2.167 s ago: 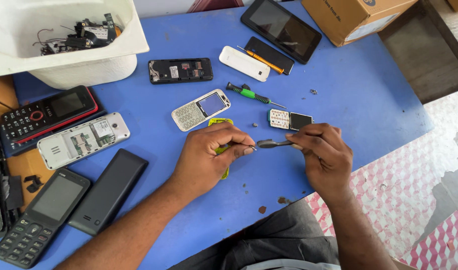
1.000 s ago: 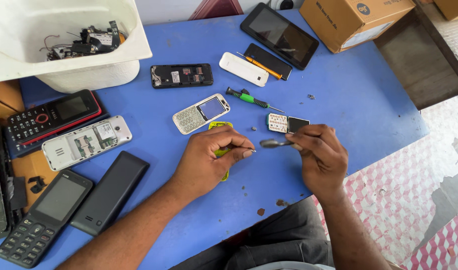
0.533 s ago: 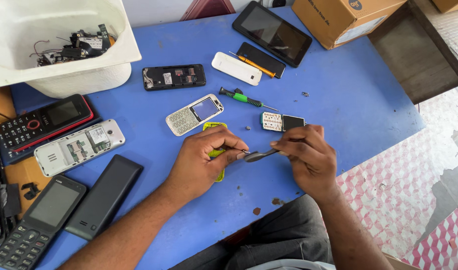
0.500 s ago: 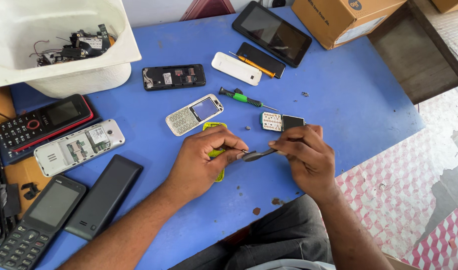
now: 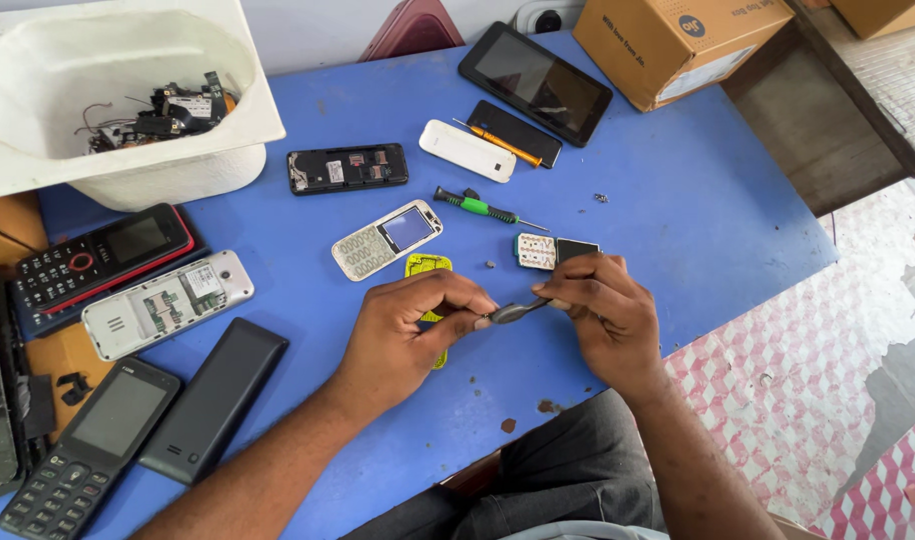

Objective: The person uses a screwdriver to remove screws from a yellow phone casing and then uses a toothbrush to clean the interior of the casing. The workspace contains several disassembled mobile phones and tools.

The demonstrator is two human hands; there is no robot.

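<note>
Together, two hands (image 5: 408,335) (image 5: 598,315), one tweezers (image 5: 513,312)

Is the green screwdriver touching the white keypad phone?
Apart. The head view shows bare blue table between the green screwdriver and the white keypad phone; neither hand is on either.
</note>
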